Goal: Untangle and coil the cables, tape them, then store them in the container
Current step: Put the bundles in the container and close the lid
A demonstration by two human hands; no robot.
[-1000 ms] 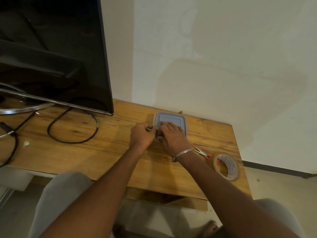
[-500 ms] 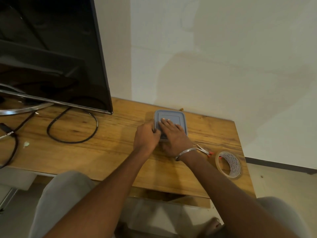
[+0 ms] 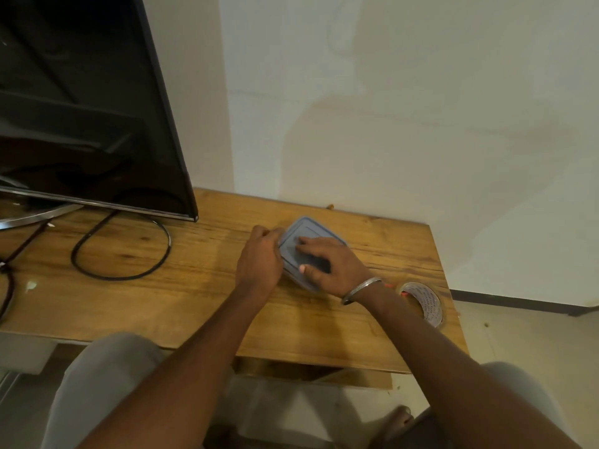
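Observation:
A small container with a grey-blue lid (image 3: 307, 229) sits on the wooden table (image 3: 194, 299), turned at an angle. My left hand (image 3: 259, 260) grips its left edge with curled fingers. My right hand (image 3: 330, 265) lies flat on the lid, fingers spread and pressing down, a metal bangle on the wrist. Whatever is inside the container is hidden under the lid. A roll of clear tape (image 3: 424, 303) lies near the table's right edge, just beyond my right wrist.
A large dark TV screen (image 3: 81, 108) stands at the left on a metal foot. A black cable (image 3: 123, 254) loops on the table below it, and more cable runs off the left edge. A wall rises close behind the table.
The container has turned from square to an angle and shifted slightly. My right hand moved up from the front edge to press on the lid, and my left hand went to the left edge.

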